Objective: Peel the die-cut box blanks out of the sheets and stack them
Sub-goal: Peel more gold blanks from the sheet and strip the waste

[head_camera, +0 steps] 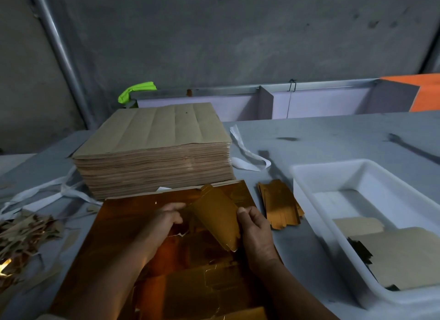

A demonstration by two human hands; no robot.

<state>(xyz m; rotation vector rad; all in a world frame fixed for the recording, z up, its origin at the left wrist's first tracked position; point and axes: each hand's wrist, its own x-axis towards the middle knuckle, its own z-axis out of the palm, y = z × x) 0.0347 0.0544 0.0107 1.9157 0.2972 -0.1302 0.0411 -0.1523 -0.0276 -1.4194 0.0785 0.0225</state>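
- The left grip and the right grip pinched the side edges of the gold box blank above the gold sheet.
- The blank looked light, bendy and easy to tear, so it is best held near its edges.

A single wide-angle view, worn on the person's head, looks forward and down across the tabletop. It sits close over the near edge. The left forearm and right forearm enter from the bottom, and the gold sheet fills the lower middle. The paper stack stands farther off, with the white tray at right. The grey wall fills the upper half.
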